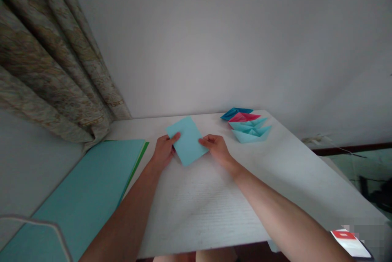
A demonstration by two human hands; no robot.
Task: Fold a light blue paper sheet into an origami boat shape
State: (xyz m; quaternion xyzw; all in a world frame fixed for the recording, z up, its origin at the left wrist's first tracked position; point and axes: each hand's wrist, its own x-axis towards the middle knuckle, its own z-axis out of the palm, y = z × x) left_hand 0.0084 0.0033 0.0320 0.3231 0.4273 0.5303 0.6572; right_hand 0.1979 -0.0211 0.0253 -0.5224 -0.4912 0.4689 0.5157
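Pinching pale blue paper between closed thumb and fingers of both left hand and right hand, over the counter just below frame centre, apparently positioning it for folding, and probably needing aligned edges next.

White table against a plain pale wall, patterned curtain hanging left, dim light.

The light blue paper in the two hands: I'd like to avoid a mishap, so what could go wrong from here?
The left hand and right hand pinch the light blue paper from opposite sides, so a hard grip might crease it. The front paper boat stands near the right hand, so a sideways sweep could nudge it.
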